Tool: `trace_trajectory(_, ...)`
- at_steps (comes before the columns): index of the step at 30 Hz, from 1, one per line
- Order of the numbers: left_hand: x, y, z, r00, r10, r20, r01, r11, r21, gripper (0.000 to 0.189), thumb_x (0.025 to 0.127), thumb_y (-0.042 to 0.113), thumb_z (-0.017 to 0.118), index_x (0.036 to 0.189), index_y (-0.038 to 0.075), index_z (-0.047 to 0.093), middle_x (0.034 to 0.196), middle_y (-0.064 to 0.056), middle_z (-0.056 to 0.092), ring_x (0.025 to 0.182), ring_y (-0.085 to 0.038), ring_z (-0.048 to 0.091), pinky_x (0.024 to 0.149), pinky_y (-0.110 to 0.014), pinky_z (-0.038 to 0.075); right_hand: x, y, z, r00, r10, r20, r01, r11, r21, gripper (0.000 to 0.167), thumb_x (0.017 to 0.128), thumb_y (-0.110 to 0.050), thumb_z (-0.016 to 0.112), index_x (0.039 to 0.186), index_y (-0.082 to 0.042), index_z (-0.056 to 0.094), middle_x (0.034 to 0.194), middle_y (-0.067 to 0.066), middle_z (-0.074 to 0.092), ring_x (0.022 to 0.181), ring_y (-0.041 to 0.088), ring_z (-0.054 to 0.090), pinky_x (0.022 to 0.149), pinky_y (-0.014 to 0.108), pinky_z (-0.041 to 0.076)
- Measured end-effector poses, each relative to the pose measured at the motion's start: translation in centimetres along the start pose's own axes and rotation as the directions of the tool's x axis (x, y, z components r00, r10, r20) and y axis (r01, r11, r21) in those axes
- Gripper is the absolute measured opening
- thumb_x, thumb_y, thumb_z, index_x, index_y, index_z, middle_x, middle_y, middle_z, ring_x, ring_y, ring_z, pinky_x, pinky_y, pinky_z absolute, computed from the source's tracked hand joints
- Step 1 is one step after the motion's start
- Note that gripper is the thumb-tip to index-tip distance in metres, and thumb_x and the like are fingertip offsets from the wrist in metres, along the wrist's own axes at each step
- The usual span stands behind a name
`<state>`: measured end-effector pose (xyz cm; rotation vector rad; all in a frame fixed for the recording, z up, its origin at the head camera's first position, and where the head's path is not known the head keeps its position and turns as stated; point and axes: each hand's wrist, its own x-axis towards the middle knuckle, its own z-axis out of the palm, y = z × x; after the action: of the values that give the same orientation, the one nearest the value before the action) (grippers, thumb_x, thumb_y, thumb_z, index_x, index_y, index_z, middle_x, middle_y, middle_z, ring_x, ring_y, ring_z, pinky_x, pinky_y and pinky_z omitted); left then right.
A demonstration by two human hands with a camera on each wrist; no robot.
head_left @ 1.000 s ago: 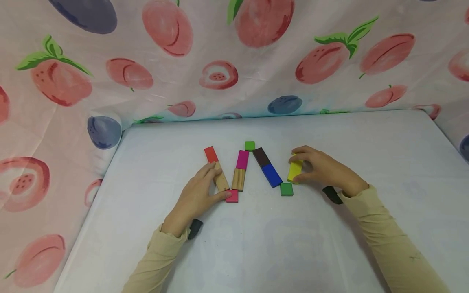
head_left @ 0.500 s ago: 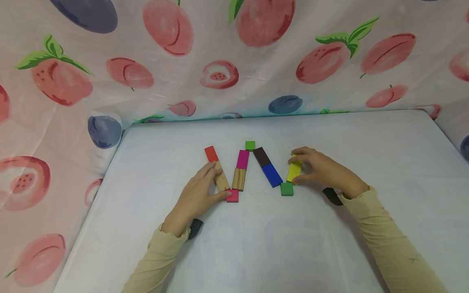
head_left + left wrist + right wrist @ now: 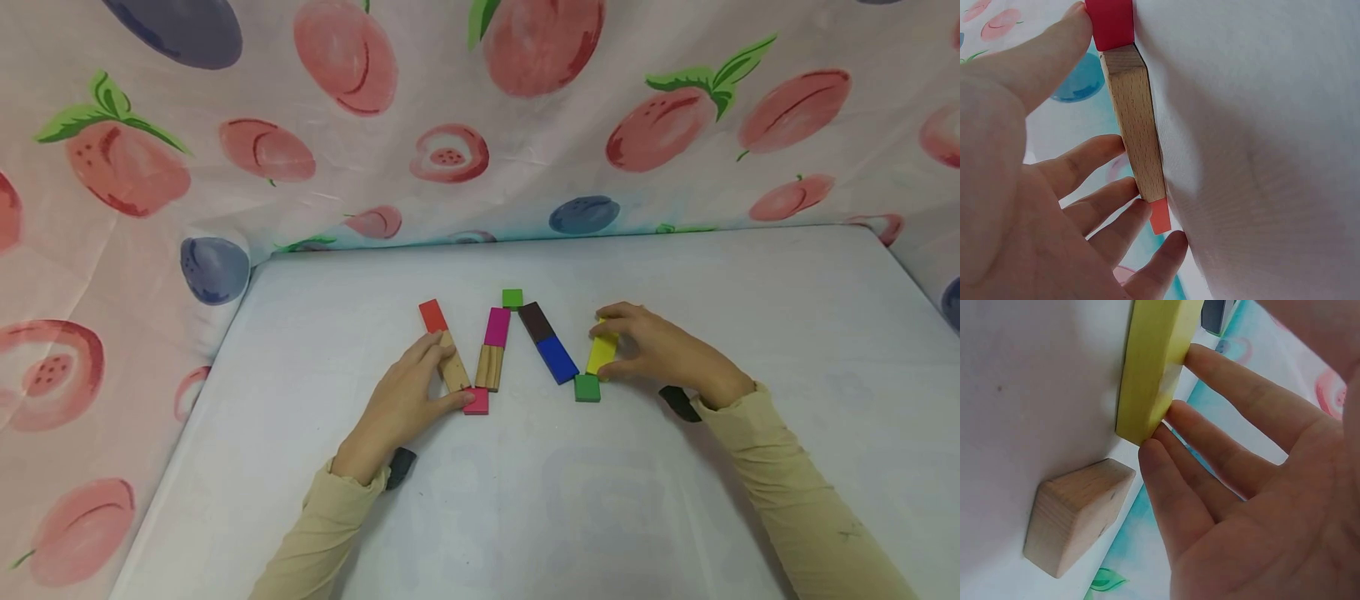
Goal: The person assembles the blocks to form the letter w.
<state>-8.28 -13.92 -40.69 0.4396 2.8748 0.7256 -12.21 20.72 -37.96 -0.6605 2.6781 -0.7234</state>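
My left hand (image 3: pixel 405 392) touches two blocks: its thumb lies against the pink square block (image 3: pixel 476 401), its fingers along the plain wooden block (image 3: pixel 454 371). A red block (image 3: pixel 1160 215) continues that wooden one at its far end. My right hand (image 3: pixel 656 346) holds the yellow block (image 3: pixel 602 354) between thumb at the near end and fingers at the far end; the right wrist view shows the fingertips on it. The yellow block's near end meets a dark green square block (image 3: pixel 587 388). Behind the right hand, hidden from the head view, is another wooden block (image 3: pixel 1079 512).
Between the hands lie a magenta block (image 3: pixel 497 327), a striped wooden block (image 3: pixel 489 368), a light green square (image 3: pixel 512 298), a dark brown block (image 3: pixel 536 321) and a blue block (image 3: pixel 557 360), forming a zigzag on the white table (image 3: pixel 525 500). Fruit-print cloth (image 3: pixel 375 183) hangs behind.
The right hand and the yellow block have shifted very slightly toward the near side, up against the dark green square. The left hand and other blocks stay put.
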Motion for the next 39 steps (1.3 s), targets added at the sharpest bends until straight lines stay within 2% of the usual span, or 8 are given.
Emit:
trace_trajectory(12,0.1,0.1,0.1,1.000,0.011,-0.008,-0.011,1.000,-0.005,0.071,0.084,0.043,0.078,0.140,0.007,0.053,0.156,-0.012,0.037,0.145,-0.031,0.035,0.114,-0.049,0.038,0.0,0.3,-0.2,0.999,0.023,-0.043,-0.024,1.000,-0.012,0.052,0.082,-0.021,0.082,0.126,0.000,0.064,0.143,0.025,0.047,0.134,0.044,0.042,0.109,0.061,0.038)
trace_trajectory(23,0.2,0.3,0.2,1.000,0.005,0.000,-0.005,1.000,-0.009,0.072,0.084,0.044,0.078,0.141,0.008,0.052,0.157,-0.011,0.036,0.146,-0.031,0.034,0.115,-0.049,0.037,-0.7,1.0,-1.9,0.997,0.035,-0.066,-0.041,0.996,-0.083,0.050,0.085,-0.017,0.079,0.128,0.003,0.062,0.141,0.027,0.049,0.132,0.044,0.043,0.109,0.061,0.038)
trace_trajectory(35,0.1,0.4,0.0,1.000,-0.009,0.005,0.009,1.000,-0.020,0.072,0.084,0.044,0.078,0.141,0.008,0.053,0.157,-0.011,0.036,0.146,-0.031,0.034,0.115,-0.050,0.037,-1.2,2.8,-2.6,0.998,0.042,-0.047,-0.045,0.998,-0.054,0.048,0.088,-0.016,0.076,0.128,0.005,0.061,0.138,0.029,0.050,0.131,0.046,0.041,0.110,0.063,0.034)
trace_trajectory(39,0.0,0.3,0.0,1.000,-0.014,0.002,0.014,1.000,-0.017,0.072,0.083,0.044,0.078,0.141,0.008,0.053,0.157,-0.011,0.036,0.146,-0.031,0.034,0.115,-0.051,0.036,-1.2,3.0,-2.6,0.998,0.043,-0.045,-0.044,0.999,-0.015,0.044,0.088,-0.012,0.075,0.126,0.005,0.062,0.136,0.028,0.052,0.127,0.045,0.046,0.106,0.062,0.039)
